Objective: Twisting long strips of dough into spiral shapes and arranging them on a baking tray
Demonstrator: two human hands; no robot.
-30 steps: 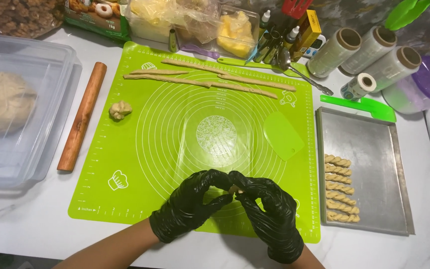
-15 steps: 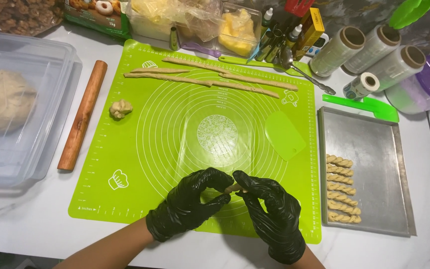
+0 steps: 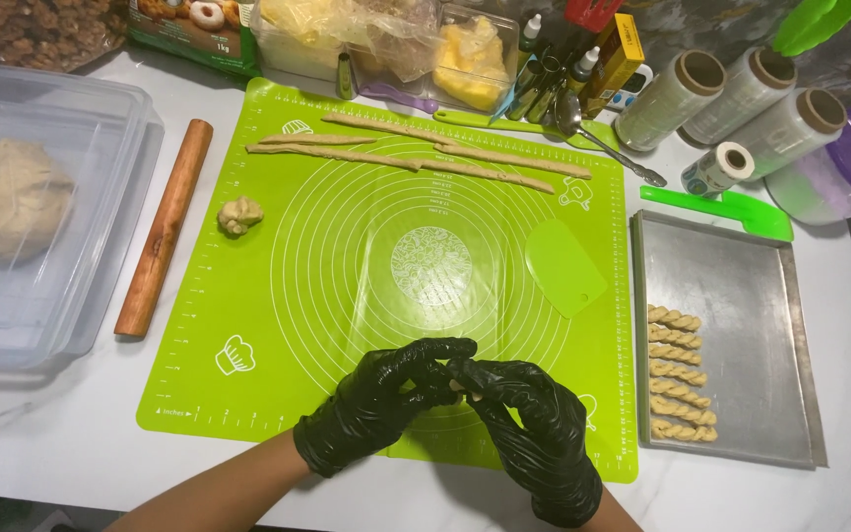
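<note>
Surface: white marbled counter (image 3: pixel 51 443), seen from above; a green mat (image 3: pixel 347 296) printed with circles lies at its middle. Nothing of the room beyond the counter shows.

Hands — two, both in black gloves. Left hand (image 3: pixel 381 404) and right hand (image 3: pixel 534 433) meet fingertip to fingertip over the near edge of the mat, pinched together on a small dough piece (image 3: pixel 458 386), mostly hidden between the fingers.

On the mat: three or four long dough ropes (image 3: pixel 425 158) along the far side, the exact count unclear; one dough lump (image 3: pixel 239 215) near the left edge; one green scraper (image 3: pixel 565 266) at right.

Left of the mat: one wooden rolling pin (image 3: pixel 163 227); one clear lidded box (image 3: pixel 41 227) holding one dough ball (image 3: pixel 7 197).

Right of the mat: one metal tray (image 3: pixel 741 296) with six twisted sticks (image 3: pixel 679 372) in a column at its left side; one green spatula (image 3: pixel 721 205) just beyond the tray.

Far edge: three large film rolls (image 3: pixel 741 99) and one small one; one spoon (image 3: pixel 593 133); bottles, bags and a tub of yellow stuff — too crowded to count.
</note>
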